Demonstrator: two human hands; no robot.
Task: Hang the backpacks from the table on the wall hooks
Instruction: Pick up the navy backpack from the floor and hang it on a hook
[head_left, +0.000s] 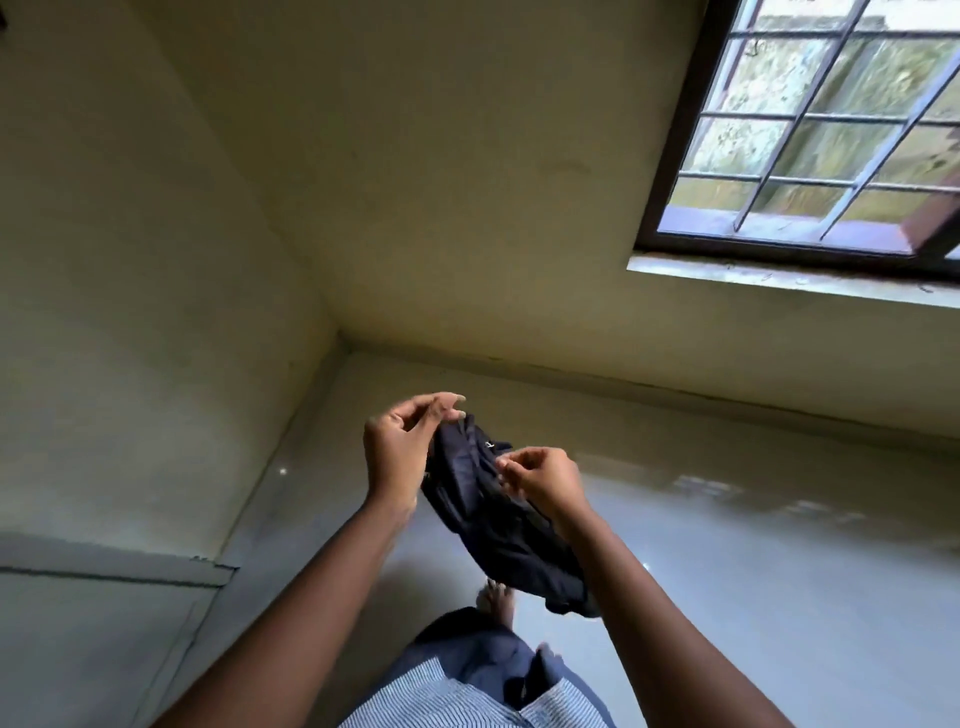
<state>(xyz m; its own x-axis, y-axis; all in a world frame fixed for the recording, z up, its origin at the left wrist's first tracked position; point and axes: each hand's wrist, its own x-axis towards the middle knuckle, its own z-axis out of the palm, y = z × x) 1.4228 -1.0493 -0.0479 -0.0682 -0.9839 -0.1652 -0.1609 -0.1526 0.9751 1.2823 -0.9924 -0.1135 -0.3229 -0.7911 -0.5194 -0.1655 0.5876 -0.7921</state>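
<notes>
A dark navy backpack (498, 525) hangs in the air in front of me, over the floor near a room corner. My left hand (400, 447) pinches its top edge, fingers curled at the upper left of the bag. At the upper right side of the bag, my right hand (540, 480) pinches a small part of it, perhaps a zip pull or strap. The bag's lower end droops toward my feet. No table and no wall hooks are in view.
Pale yellow walls meet in a corner (340, 338) ahead. A barred window with a dark frame (810, 130) sits in the right wall above a ledge. The grey floor (753, 597) spreads to the right. A low grey ledge (104, 566) runs along the left wall.
</notes>
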